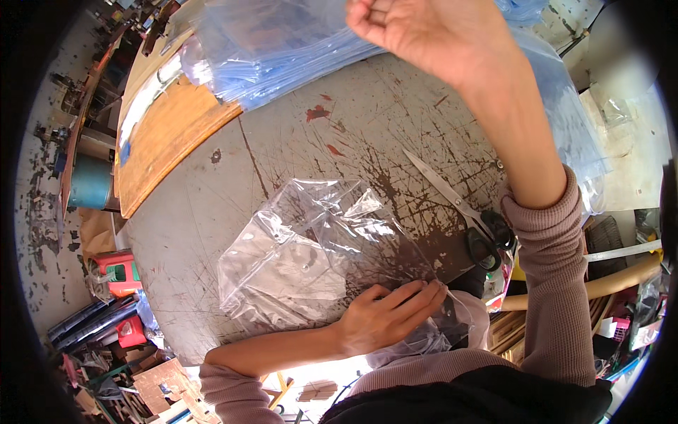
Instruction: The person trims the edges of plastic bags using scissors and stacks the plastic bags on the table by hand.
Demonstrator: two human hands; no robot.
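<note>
Left hand (pixel 385 314) flat, fingers spread, pinning clear plastic bags (pixel 311 247) at near table (pixel 212 191) edge. Right hand (pixel 417 32) raised far over blue bag stack (pixel 282 42), loosely clenched, apparently empty. Scissors (pixel 466 219) lie right. Bag-handling step; next likely needs a fresh sheet grasped

A cluttered workshop. The grey worktop (pixel 212 212) is scarred with scratches and dark splatter; scissors (pixel 462 212) lie on it just beyond the left hand (pixel 385 318). A thick stack of bluish plastic sheets (pixel 282 42) and a bare wooden board (pixel 169 134) rest farther off, beside the raised right hand (pixel 424 35). The stained floor (pixel 42 247) below holds tools, rolls and scrap wood.
</note>
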